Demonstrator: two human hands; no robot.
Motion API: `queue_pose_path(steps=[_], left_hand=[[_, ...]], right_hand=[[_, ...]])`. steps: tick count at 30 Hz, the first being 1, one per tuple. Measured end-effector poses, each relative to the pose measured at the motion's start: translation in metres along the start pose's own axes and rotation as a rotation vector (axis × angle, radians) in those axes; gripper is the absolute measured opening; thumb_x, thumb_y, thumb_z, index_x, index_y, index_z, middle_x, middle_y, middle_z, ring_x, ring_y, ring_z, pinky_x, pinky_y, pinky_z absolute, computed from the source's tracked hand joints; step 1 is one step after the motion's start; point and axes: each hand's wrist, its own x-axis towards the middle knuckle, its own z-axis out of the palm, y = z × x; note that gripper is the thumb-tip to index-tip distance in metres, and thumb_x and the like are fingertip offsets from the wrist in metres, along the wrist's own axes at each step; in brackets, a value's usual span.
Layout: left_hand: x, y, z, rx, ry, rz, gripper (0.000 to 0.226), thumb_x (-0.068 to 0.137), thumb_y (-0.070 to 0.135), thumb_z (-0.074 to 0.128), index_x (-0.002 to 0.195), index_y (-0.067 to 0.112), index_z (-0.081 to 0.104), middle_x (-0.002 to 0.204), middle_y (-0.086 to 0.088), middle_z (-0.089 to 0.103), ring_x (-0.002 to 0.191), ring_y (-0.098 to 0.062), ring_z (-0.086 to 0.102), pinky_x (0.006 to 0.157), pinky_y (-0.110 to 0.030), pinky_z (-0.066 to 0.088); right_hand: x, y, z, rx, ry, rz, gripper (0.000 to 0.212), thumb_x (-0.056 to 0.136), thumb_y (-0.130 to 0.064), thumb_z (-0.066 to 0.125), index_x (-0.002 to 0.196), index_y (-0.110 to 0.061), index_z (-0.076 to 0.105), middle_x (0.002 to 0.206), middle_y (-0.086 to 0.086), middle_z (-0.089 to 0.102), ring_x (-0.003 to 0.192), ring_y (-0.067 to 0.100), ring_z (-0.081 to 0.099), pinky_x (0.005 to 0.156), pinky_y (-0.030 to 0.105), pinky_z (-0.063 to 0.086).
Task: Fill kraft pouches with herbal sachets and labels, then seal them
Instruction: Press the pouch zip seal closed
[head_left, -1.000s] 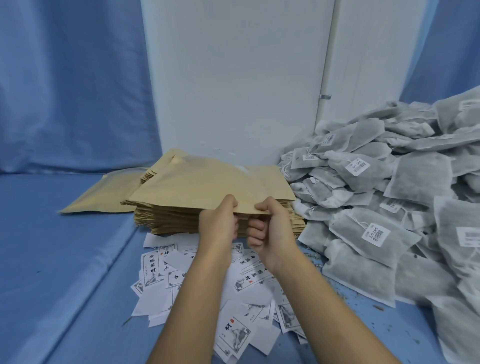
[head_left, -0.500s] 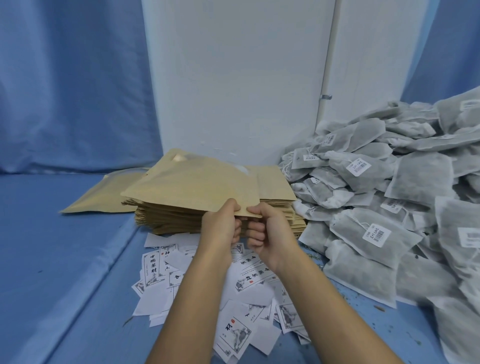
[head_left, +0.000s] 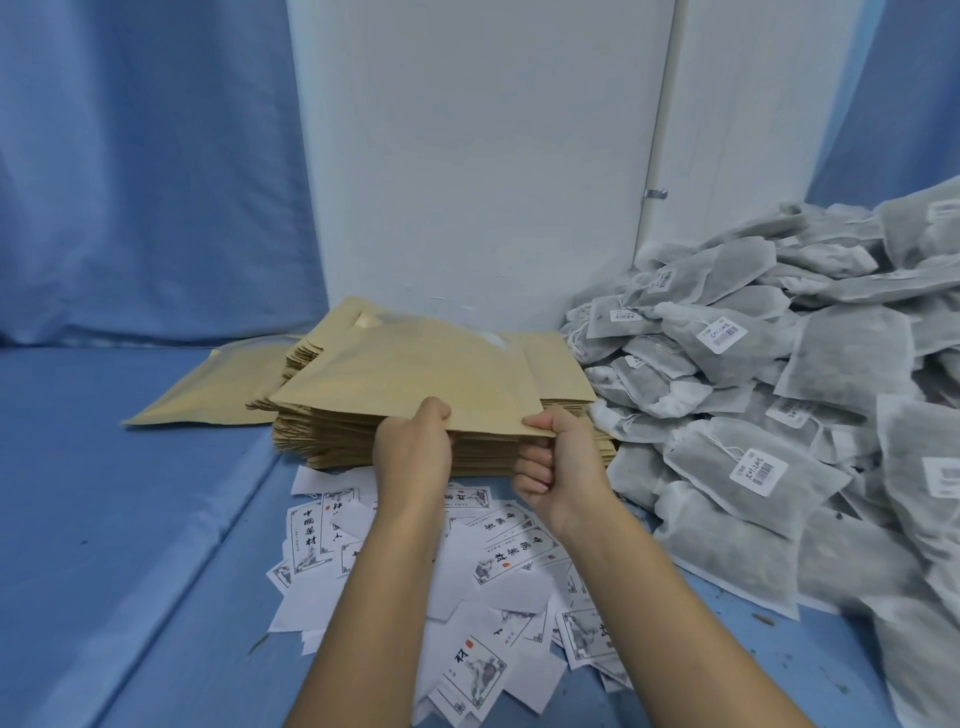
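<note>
Stage: judged early, nothing visibly filled or sealed | far left: lone flat pouch (head_left: 208, 387) | centre: left hand (head_left: 413, 452) and right hand (head_left: 561, 467) pinch top pouch (head_left: 415, 374) by its near edge, above pouch stack (head_left: 322, 447) | near: loose labels (head_left: 511, 553) | right: sachets (head_left: 841, 364) heaped.

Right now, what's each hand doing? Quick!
Left hand: closed, pinching the top kraft pouch by its near edge.
Right hand: closed, pinching that same pouch's near corner.
</note>
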Motion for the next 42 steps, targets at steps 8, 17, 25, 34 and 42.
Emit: queue_pose_path(steps=[8,17,25,34,42], left_hand=[[0.002,0.001,-0.007,-0.037,0.080,0.037,0.024,0.087,0.016,0.052,0.064,0.013,0.044,0.064,-0.006,0.050,0.059,-0.020,0.045,0.060,-0.029,0.037],[0.007,0.003,-0.021,-0.005,0.100,0.056,0.022,0.087,0.017,0.053,0.066,0.014,0.049,0.051,0.001,0.048,0.043,-0.013,0.041,0.046,-0.024,0.032],[0.010,0.000,-0.030,-0.192,0.313,0.082,0.022,0.089,0.021,0.049,0.068,0.017,0.054,0.044,0.002,0.054,0.040,-0.014,0.052,0.048,-0.025,0.040],[0.005,0.002,-0.009,-0.519,0.019,-0.061,0.031,0.095,0.002,0.048,0.124,0.013,0.046,0.120,-0.010,0.058,0.107,-0.028,0.059,0.049,-0.029,0.054],[0.045,0.039,-0.075,-0.707,0.113,0.058,0.024,0.095,-0.004,0.045,0.101,0.018,0.054,0.100,-0.004,0.063,0.090,-0.020,0.061,0.064,-0.036,0.055]], right_hand=[[0.001,-0.014,-0.013,0.059,0.110,-0.060,0.049,0.084,-0.011,0.045,0.038,-0.021,0.029,0.034,-0.008,0.016,0.025,0.006,0.011,0.030,0.013,0.006],[0.000,-0.024,-0.026,0.056,0.190,-0.086,0.043,0.084,-0.010,0.043,0.045,-0.019,0.029,0.034,-0.008,0.017,0.025,0.007,0.010,0.032,0.013,0.006],[-0.003,-0.018,-0.017,-0.036,0.186,-0.070,0.032,0.084,-0.010,0.043,0.059,-0.020,0.025,0.034,-0.008,0.018,0.025,0.006,0.012,0.029,0.013,0.007],[-0.012,0.006,0.015,-0.448,0.009,-0.097,0.025,0.090,-0.013,0.045,0.065,-0.014,0.046,0.042,-0.003,0.039,0.031,0.008,0.032,0.036,0.019,0.023],[-0.009,0.031,0.110,-0.380,-0.211,-0.144,0.014,0.099,-0.002,0.042,0.091,-0.003,0.053,0.070,0.011,0.058,0.040,0.010,0.059,0.038,0.015,0.045]])
